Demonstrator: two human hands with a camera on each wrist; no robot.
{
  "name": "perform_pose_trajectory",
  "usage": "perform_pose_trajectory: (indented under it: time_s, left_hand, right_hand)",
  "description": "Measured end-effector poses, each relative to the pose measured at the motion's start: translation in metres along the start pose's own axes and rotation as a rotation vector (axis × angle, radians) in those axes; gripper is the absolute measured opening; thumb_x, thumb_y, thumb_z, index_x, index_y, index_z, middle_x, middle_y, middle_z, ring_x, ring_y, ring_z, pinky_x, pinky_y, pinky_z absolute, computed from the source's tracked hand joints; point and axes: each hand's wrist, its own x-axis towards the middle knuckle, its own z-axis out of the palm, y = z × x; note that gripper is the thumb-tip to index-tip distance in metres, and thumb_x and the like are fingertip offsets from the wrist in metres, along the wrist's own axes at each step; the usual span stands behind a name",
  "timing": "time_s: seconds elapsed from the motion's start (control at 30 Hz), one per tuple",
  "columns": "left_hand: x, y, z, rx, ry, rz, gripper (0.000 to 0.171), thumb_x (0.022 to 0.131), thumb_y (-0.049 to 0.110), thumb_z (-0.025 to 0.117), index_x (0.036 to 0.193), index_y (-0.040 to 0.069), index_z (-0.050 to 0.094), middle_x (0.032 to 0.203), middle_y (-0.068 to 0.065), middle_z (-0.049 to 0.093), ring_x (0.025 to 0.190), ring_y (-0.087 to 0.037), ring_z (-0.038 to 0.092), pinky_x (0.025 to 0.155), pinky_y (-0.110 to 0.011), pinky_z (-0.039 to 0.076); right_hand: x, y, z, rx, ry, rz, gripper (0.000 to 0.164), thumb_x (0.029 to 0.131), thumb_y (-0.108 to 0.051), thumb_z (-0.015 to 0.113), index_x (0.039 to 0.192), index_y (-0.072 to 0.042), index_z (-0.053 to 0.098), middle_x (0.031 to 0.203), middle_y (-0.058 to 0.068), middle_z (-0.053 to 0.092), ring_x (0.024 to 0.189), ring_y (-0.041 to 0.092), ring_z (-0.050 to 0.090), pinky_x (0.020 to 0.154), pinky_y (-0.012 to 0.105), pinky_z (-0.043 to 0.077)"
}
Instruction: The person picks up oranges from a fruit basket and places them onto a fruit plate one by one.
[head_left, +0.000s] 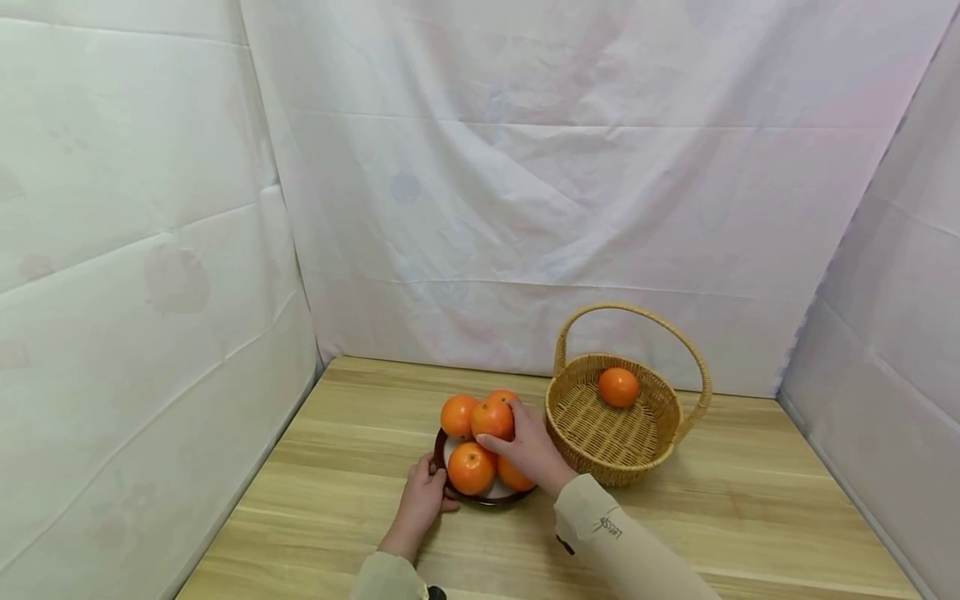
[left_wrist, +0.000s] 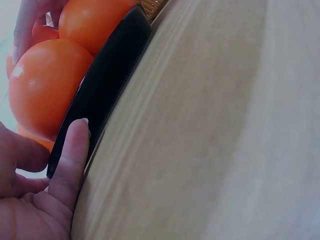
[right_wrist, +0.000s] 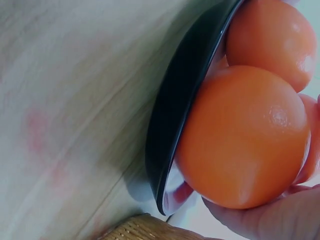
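Observation:
Several oranges [head_left: 471, 468] are heaped on a dark-rimmed plate [head_left: 489, 502] with a white inside. My left hand [head_left: 423, 497] holds the plate's near left rim; in the left wrist view a finger [left_wrist: 74, 150] lies along the dark outer wall [left_wrist: 107, 82]. From the right, my right hand [head_left: 534, 450] reaches over the plate and grips the topmost orange [head_left: 492, 420] between thumb and fingers. Close up in the right wrist view, a large orange [right_wrist: 245, 137] sits inside the rim and partly hides the others.
Right of the plate, close behind my right forearm, stands a wicker basket [head_left: 558, 425] with a tall arched handle [head_left: 617, 307]. One orange [head_left: 618, 387] lies in it. White cloth [head_left: 480, 208] hangs behind the wooden table [head_left: 330, 500] and at both sides.

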Motion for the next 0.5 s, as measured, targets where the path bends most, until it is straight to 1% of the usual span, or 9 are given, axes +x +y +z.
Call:
perform_pose_trajectory:
  time_s: [0.13, 0.33, 0.5]
  left_hand:
    - [-0.001, 0.001, -0.002, -0.023, -0.016, -0.002, 0.040, 0.095, 0.000, 0.031, 0.134, -0.012, 0.026, 0.100, -0.022, 0.045, 0.067, -0.030, 0.059, 0.054, -0.041, 0.057]
    - [0.001, -0.002, -0.004, -0.060, -0.042, -0.013, 0.041, 0.095, -0.002, 0.030, 0.134, -0.014, 0.023, 0.101, -0.023, 0.045, 0.071, -0.036, 0.058, 0.056, -0.044, 0.057]
    - [0.000, -0.002, -0.003, -0.040, -0.033, -0.005, 0.041, 0.096, -0.001, 0.030, 0.135, -0.013, 0.024, 0.103, -0.023, 0.046, 0.071, -0.032, 0.059, 0.056, -0.040, 0.057]
  right_hand:
    - [-0.001, -0.002, 0.002, 0.005, 0.017, 0.010, 0.085, 0.074, -0.059, 0.063, 0.141, -0.017, 0.031, 0.130, 0.009, 0.041, 0.111, 0.025, 0.047, 0.091, 0.047, 0.042]
    - [-0.004, -0.008, 0.002, -0.002, 0.035, 0.041, 0.084, 0.074, -0.058, 0.063, 0.139, -0.015, 0.034, 0.129, 0.009, 0.042, 0.111, 0.025, 0.046, 0.091, 0.047, 0.042]
    - [-0.006, -0.011, 0.002, 0.012, 0.039, 0.062, 0.086, 0.075, -0.056, 0.065, 0.141, -0.013, 0.031, 0.132, 0.012, 0.039, 0.115, 0.028, 0.043, 0.093, 0.049, 0.040]
